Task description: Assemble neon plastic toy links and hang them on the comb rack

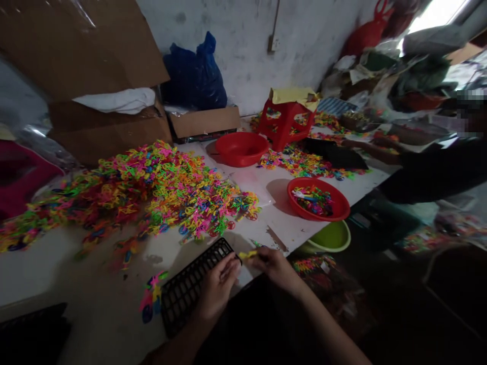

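Note:
My left hand (219, 282) is at the right end of a black slotted plastic tray (190, 281), its fingers closed at the tray's corner. My right hand (274, 266), just to the right, pinches a small yellow plastic piece (248, 254) near the same corner. A few pink, blue and green plastic pieces (152, 299) lie against the tray's left side. Behind the tray spreads a large heap of bright plastic pieces (160, 192), some with wheel-like rounds. The tray lies tilted across the front of the white table (106, 284).
Beyond the heap stand a red basin (241, 161), a red stool (287, 124) and cardboard boxes (110, 132). A second red basin (340, 205) holds pieces at the table's right edge; a green tub (331, 237) is below. At the right, a co-worker's arm (376, 149) reaches over the table.

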`<state>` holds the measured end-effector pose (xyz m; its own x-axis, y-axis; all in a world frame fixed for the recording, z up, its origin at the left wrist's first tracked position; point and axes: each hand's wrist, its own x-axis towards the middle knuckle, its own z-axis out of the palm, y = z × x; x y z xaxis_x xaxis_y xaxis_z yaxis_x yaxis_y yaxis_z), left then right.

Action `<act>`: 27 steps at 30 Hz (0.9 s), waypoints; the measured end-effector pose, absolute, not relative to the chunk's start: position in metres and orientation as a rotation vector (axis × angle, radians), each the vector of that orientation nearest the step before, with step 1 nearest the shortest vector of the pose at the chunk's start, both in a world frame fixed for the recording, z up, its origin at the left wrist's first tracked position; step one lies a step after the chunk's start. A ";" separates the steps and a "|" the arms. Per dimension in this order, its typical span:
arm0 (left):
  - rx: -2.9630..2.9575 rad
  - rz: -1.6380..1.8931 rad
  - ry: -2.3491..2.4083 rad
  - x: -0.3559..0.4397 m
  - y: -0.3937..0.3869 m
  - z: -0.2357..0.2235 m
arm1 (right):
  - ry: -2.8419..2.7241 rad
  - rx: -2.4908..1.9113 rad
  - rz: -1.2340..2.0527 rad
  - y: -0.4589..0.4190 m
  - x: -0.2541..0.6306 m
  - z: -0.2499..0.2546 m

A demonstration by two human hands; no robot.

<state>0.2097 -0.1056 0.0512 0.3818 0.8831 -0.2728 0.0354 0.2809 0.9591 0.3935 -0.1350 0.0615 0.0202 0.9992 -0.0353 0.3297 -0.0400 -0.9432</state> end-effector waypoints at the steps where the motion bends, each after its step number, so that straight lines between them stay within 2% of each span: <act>1: 1.104 0.710 1.025 0.211 -0.104 0.048 | -1.453 -1.600 0.851 -0.131 0.405 0.058; 3: 1.061 0.642 1.033 0.213 -0.102 0.044 | -1.485 -1.775 0.612 -0.122 0.423 0.048; 5: 1.040 0.573 1.037 0.213 -0.101 0.042 | -1.462 -1.897 0.594 -0.115 0.429 0.037; 8: 0.953 0.600 1.033 0.216 -0.102 0.042 | -1.222 -1.834 0.774 -0.111 0.408 0.028; 13: 0.939 0.788 1.004 0.209 -0.106 0.053 | -0.772 -1.172 1.356 -0.117 0.337 0.045; 18: 0.951 0.873 1.064 0.173 -0.111 0.072 | -1.026 -1.145 1.338 -0.122 0.319 0.075; 27: 0.902 0.737 0.916 0.141 -0.120 0.095 | -1.235 -1.040 1.498 -0.126 0.308 0.092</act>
